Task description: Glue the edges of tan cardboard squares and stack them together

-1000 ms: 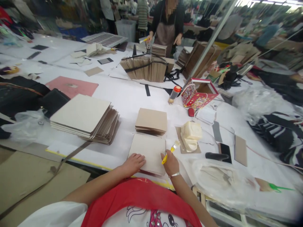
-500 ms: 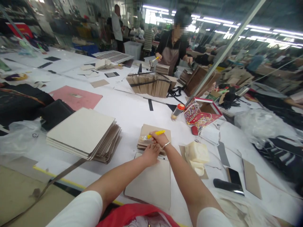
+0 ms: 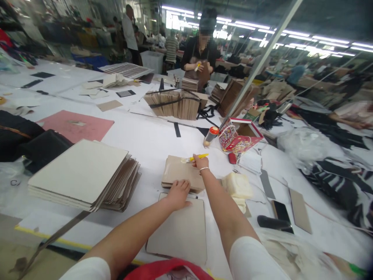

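Observation:
My right hand (image 3: pixel 199 162) is closed round the yellow handle of a brush (image 3: pixel 190 158). The brush's pale bristles touch the far part of the top brown board in a small stack (image 3: pixel 171 171). A wet-looking streak shows along that board's left side. Flat on the near edge of the same stack lies my left hand (image 3: pixel 178 194), fingers stretched out. Below it, closer to me, is a larger pale grey board (image 3: pixel 177 231) on the white table. To the left stands a tall pile of pale boards (image 3: pixel 78 167) with brown ones fanned out beneath.
Right of the stack sit a cream-coloured block (image 3: pixel 237 184), a phone (image 3: pixel 282 212) and a brown board strip (image 3: pixel 300 210). Beyond are a red-capped jar (image 3: pixel 210 137), a patterned red box (image 3: pixel 241 136) and a slanting pole (image 3: pixel 262 58). A co-worker (image 3: pixel 201 54) stands across the table.
The brush has moved to the far edge of the brown board. My left hand's fingers have spread flat. The co-worker now holds a brown piece up; the whole view has shifted slightly.

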`<action>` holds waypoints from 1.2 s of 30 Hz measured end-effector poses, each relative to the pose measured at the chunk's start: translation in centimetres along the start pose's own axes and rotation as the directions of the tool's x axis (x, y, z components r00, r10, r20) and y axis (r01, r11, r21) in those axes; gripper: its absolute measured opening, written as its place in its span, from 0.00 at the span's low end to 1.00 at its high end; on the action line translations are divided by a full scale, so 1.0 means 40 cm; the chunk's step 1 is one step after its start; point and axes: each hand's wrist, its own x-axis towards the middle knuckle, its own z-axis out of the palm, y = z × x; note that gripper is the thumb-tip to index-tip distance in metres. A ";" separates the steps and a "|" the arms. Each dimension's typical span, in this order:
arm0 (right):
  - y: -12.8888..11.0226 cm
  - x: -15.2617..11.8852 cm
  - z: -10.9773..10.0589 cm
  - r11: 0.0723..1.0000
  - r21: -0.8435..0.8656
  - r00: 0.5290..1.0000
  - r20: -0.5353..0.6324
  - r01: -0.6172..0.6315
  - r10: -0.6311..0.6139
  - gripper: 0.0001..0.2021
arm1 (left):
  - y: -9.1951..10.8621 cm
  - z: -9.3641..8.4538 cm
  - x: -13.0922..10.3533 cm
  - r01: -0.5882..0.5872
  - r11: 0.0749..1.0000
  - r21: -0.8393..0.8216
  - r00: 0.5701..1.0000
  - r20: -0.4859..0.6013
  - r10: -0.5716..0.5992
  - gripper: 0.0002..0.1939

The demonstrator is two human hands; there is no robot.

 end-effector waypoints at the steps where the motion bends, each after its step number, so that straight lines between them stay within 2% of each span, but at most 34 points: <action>1: 0.009 -0.008 -0.039 1.000 -0.015 1.000 -0.028 -0.001 0.001 0.13 | 0.001 0.000 0.000 0.006 1.000 -0.010 1.000 -0.001 -0.006 0.40; 5: 0.025 -0.056 -0.174 0.995 -0.089 0.995 -0.079 0.052 -0.059 0.16 | 0.010 -0.002 0.003 0.016 0.999 -0.043 1.000 0.012 -0.015 0.39; 7: 0.029 -0.088 -0.207 0.986 -0.122 0.991 -0.059 0.116 -0.123 0.15 | 0.015 -0.001 0.002 0.024 0.998 -0.058 1.000 0.018 -0.023 0.39; 9: 0.046 -0.132 -0.218 0.937 -0.234 0.965 0.033 0.260 -0.259 0.12 | 0.019 0.002 -0.001 0.035 0.997 -0.063 0.999 0.022 -0.033 0.38; 10: 0.059 -0.159 -0.218 0.879 -0.319 0.935 0.113 0.355 -0.336 0.11 | 0.019 0.004 -0.002 0.038 0.998 -0.059 0.999 0.025 -0.036 0.38; 12: 0.095 -0.229 -0.219 0.696 -0.475 0.843 0.299 0.538 -0.447 0.11 | 0.017 0.004 0.000 0.040 0.998 -0.042 0.999 0.025 -0.039 0.38; 13: 0.115 -0.269 -0.221 0.607 -0.520 0.799 0.374 0.601 -0.471 0.11 | 0.016 0.002 0.003 0.039 0.999 -0.031 0.999 0.024 -0.038 0.38; 15: 0.150 -0.356 -0.234 0.520 -0.539 0.748 0.437 0.663 -0.500 0.13 | 0.013 -0.008 0.008 0.040 0.999 -0.010 0.999 0.031 -0.040 0.37; 17: 0.166 -0.439 -0.256 0.525 -0.508 0.728 0.406 0.683 -0.553 0.13 | 0.016 -0.020 0.003 0.051 0.999 0.003 0.998 0.026 -0.051 0.36; 18: 0.165 -0.474 -0.268 0.558 -0.488 0.736 0.344 0.671 -0.583 0.13 | 0.021 -0.024 -0.009 0.057 0.998 0.006 0.998 0.003 -0.057 0.34; 20: 0.148 -0.524 -0.284 0.686 -0.427 0.791 0.133 0.590 -0.597 0.13 | 0.043 -0.021 -0.061 0.036 0.999 0.009 0.995 -0.094 -0.035 0.30; 21: 0.133 -0.539 -0.283 0.769 -0.366 0.829 0.012 0.524 -0.559 0.13 | 0.060 -0.013 -0.100 -0.002 1.000 0.014 0.990 -0.139 0.004 0.27; 22: 0.117 -0.549 -0.274 0.848 -0.279 0.868 -0.084 0.451 -0.490 0.14 | 0.081 0.001 -0.146 -0.060 0.998 0.020 0.985 -0.160 0.062 0.24; 23: 0.099 -0.557 -0.256 0.910 -0.175 0.906 -0.134 0.377 -0.401 0.15 | 0.105 0.020 -0.197 -0.126 0.992 0.024 0.981 -0.149 0.128 0.22; 24: 0.083 -0.564 -0.230 0.950 -0.070 0.943 -0.117 0.305 -0.312 0.15 | 0.131 0.042 -0.248 -0.185 0.982 0.026 0.976 -0.111 0.187 0.19; 26: 0.059 -0.582 -0.157 0.982 0.079 0.982 0.064 0.172 -0.177 0.16 | 0.177 0.091 -0.339 -0.220 0.975 0.042 0.975 -0.035 0.221 0.18; 27: 0.053 -0.593 -0.115 0.987 0.110 0.973 0.188 0.114 -0.134 0.16 | 0.193 0.115 -0.373 -0.209 0.977 0.049 0.978 -0.007 0.210 0.18; 28: 0.051 -0.605 -0.073 0.991 0.119 0.946 0.309 0.067 -0.101 0.16 | 0.204 0.135 -0.399 -0.191 0.980 0.053 0.982 0.013 0.190 0.18; 30: 0.059 -0.624 0.004 0.994 0.109 0.859 0.507 0.012 -0.066 0.16 | 0.212 0.163 -0.424 -0.155 0.987 0.045 0.988 0.025 0.154 0.20; 33: 0.085 -0.628 0.078 0.998 0.066 0.713 0.699 0.012 -0.055 0.14 | 0.207 0.173 -0.422 -0.130 0.991 0.018 0.991 0.014 0.129 0.20; 34: 0.093 -0.620 0.092 0.998 0.051 0.682 0.730 0.020 -0.051 0.13 | 0.205 0.170 -0.419 -0.126 0.992 0.011 0.992 0.011 0.126 0.20; 35: 0.100 -0.607 0.102 0.999 0.037 0.672 0.739 0.027 -0.046 0.12 | 0.204 0.167 -0.417 -0.126 0.992 0.006 0.992 0.013 0.126 0.20; 36: 0.105 -0.590 0.109 0.999 0.031 0.686 0.726 0.034 -0.046 0.12 | 0.204 0.164 -0.416 -0.127 0.992 0.003 0.992 0.017 0.127 0.20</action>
